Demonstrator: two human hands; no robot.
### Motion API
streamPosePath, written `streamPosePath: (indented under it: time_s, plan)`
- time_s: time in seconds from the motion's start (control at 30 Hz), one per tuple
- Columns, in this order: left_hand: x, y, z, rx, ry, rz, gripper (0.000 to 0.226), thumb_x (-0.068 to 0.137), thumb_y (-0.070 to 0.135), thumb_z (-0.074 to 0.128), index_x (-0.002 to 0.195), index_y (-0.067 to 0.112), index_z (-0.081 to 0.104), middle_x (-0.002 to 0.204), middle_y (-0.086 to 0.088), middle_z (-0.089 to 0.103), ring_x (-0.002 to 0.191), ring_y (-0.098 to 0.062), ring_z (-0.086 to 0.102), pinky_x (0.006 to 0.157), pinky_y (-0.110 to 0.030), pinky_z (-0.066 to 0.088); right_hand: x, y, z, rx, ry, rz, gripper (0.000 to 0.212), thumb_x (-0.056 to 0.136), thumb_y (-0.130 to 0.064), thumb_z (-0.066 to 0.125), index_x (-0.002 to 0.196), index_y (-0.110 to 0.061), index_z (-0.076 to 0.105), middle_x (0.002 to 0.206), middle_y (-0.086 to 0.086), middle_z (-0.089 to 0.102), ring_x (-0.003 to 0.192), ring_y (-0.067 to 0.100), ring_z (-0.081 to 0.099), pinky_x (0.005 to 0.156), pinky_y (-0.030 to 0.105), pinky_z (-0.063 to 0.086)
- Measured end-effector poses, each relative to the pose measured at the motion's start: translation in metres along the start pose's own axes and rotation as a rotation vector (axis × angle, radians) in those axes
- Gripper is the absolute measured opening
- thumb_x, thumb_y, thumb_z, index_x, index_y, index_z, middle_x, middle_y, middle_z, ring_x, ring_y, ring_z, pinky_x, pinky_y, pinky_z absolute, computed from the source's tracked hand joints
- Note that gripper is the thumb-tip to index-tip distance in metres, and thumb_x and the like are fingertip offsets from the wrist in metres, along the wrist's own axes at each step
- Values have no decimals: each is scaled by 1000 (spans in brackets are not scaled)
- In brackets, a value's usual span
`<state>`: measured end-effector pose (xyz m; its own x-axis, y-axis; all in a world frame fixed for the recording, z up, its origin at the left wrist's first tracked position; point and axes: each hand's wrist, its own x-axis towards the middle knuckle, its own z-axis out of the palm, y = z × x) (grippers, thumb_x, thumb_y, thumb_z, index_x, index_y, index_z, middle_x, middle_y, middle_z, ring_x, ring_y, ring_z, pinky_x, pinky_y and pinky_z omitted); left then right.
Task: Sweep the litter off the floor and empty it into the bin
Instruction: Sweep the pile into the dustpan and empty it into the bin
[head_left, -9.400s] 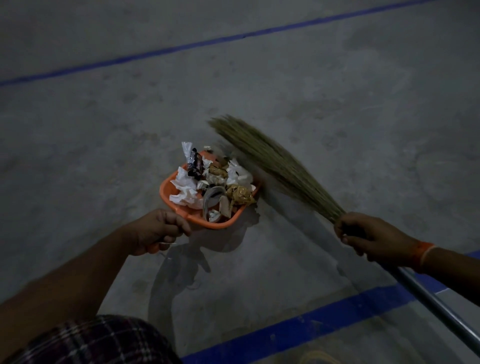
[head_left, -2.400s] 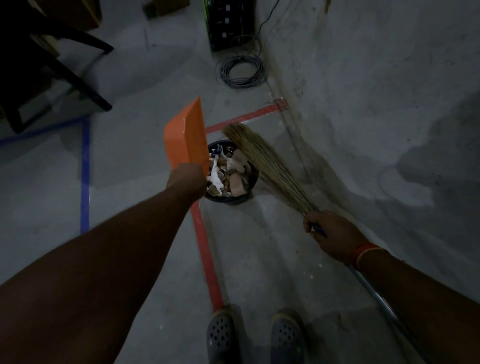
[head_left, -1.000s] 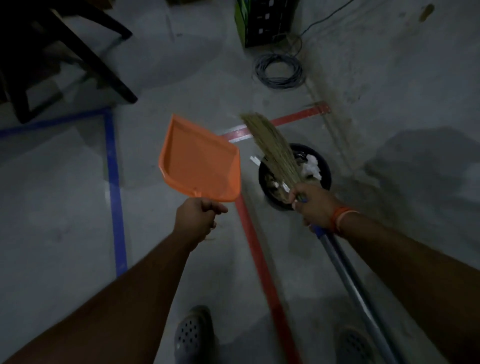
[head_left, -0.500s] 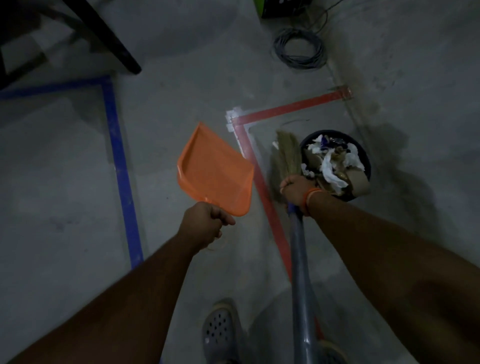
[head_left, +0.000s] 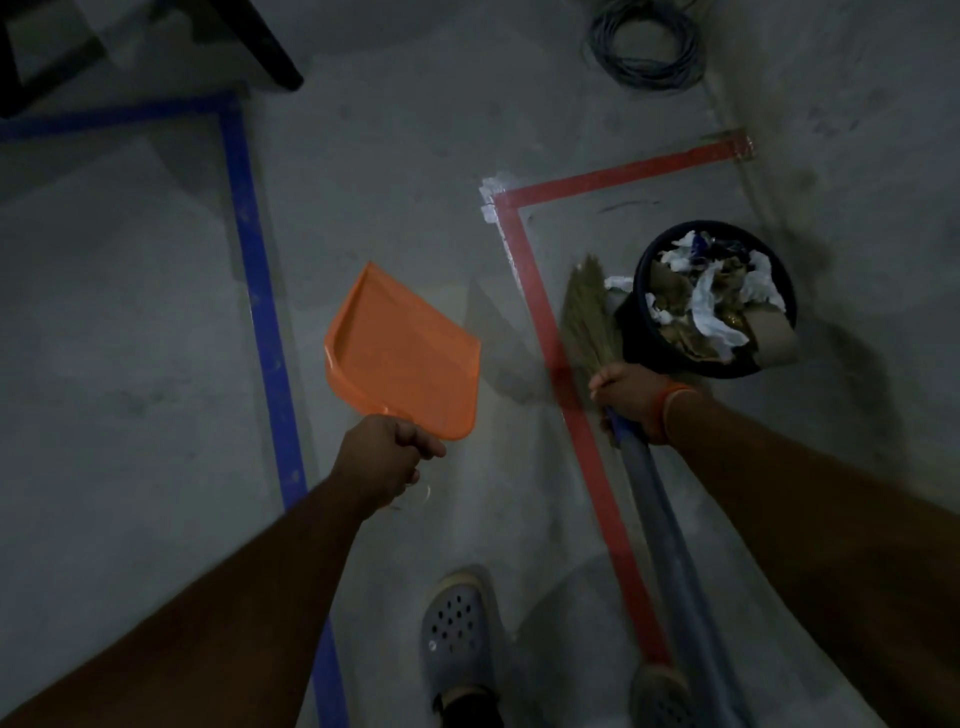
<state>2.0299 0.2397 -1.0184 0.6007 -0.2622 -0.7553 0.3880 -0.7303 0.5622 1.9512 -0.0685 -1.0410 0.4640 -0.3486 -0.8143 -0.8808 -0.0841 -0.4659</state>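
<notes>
my left hand (head_left: 387, 457) is stretched forward, fist wrapped on the handle of the empty orange dustpan (head_left: 402, 351) held above the floor, while my right hand (head_left: 631, 397) clasps the broom (head_left: 589, 317) low, its bristles beside the litter-filled black bin (head_left: 714, 299).

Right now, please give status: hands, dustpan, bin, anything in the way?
Left hand shut on dustpan, pan empty. Right hand shut on broom. Bin full of litter; white scrap on floor beside it.
</notes>
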Motion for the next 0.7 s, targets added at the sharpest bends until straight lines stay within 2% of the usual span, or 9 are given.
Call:
streamPosePath:
  time_s: [0.13,0.33,0.43,0.53,0.6,0.7]
  plan:
    - [-8,-6,13,-31,-5,-20,41,85,-13,44,81,11,77,71,-6,67,43,-10,53,42,-23,41,-38,14,10,83,-59,-10,22,91,14,45,83,-5,53,71,14,47,55,23,44,36,21,46]
    - [-17,-11,32,-56,6,-30,41,85,-12,44,80,11,77,86,-13,72,51,-15,56,44,-25,41,-79,40,6,-39,-88,-114,8,95,0,51,101,-2,56,89,10,52,60,23,53,38,19,45]
    - [-24,-11,41,-64,17,-39,42,84,-13,44,79,11,78,85,-12,73,50,-15,56,46,-25,42,-92,51,-6,-92,-61,-203,8,95,-3,53,96,-9,58,89,10,55,61,25,58,41,22,46]
    - [-31,-9,51,-68,24,-29,41,83,-13,44,79,11,78,89,-13,73,49,-14,57,47,-25,42,-91,55,-22,-149,-27,-260,9,95,0,50,97,-6,57,85,12,54,55,27,57,40,23,46]
    - [-35,-5,59,-73,31,-21,40,84,-13,44,80,10,77,83,-12,72,47,-13,55,43,-22,40,-81,53,-33,-174,-10,-275,8,95,1,50,96,-3,56,82,10,53,50,23,54,39,22,45]
    - [-38,0,71,-83,26,-12,38,85,-13,44,83,6,76,73,-9,66,41,-10,52,37,-19,36,-55,52,-46,-199,14,-281,13,95,0,52,87,-10,56,79,13,54,46,20,53,45,30,50]
